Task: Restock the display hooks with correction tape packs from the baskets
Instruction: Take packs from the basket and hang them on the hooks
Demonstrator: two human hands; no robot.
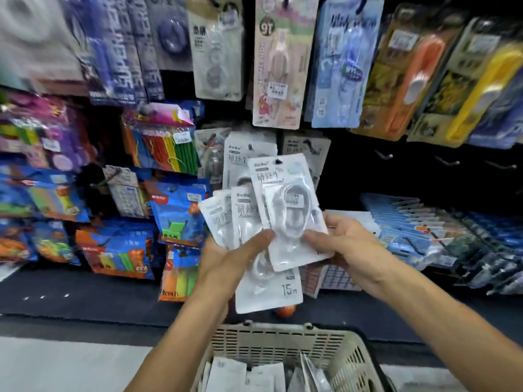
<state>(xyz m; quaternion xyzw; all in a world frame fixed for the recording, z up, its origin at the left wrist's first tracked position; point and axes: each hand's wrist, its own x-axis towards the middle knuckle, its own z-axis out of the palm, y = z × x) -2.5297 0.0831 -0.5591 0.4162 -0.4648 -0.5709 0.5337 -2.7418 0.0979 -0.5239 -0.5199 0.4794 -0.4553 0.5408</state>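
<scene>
Correction tape packs (243, 219) sit fanned in the left hand (223, 258), whose thumb presses across their lower edges while the curled fingers grip them from behind. The right hand (336, 244) pinches the front pack (288, 210) by its lower right side, thumb on the face and fingers behind, as if peeling it off the fan. All of these are held up in front of the display wall, above the basket (283, 343), and none is on a hook yet.

Some stock is already up: two matching white packs (240, 154) hang on hooks just behind the hand-held fan, and taller rows of other tape packs fill the wall above. To the right of them, several bare hooks (385, 155) stick out of the dark panel, so there is room left to fill; whether those are meant for this product I cannot tell.

The basket below holds more white packs (226, 374), though motion blur and the frame edge make the number hard to judge. By my reading the job is partway along: a handful is picked up, one pack is being singled out for hanging, and both the fan and the basket contents remain to go onto hooks.
</scene>
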